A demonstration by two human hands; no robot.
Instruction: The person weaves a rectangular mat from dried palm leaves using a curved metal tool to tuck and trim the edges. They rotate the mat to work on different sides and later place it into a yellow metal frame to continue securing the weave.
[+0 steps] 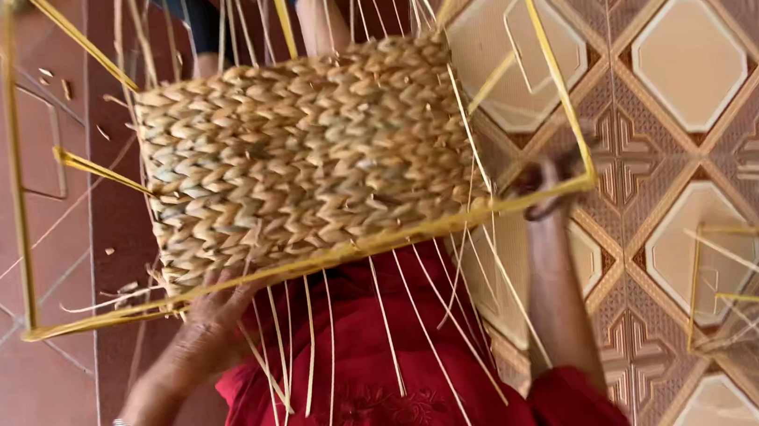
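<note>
Head view looks down on a half-woven straw basket [308,159] on a yellow metal frame [18,185], held over the red-clad lap above the tiled floor [692,58]. Left hand [212,320] presses up under the basket's lower left edge, fingers hidden. Right hand [551,187] is clamped around the frame's right corner.

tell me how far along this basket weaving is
Done: a woven panel of natural fibre fills the middle of the yellow frame. In hand: the left hand is at the panel's lower edge, the right hand grips the frame's corner. Left: loose strands hang unwoven and part of the frame stands bare.
</note>
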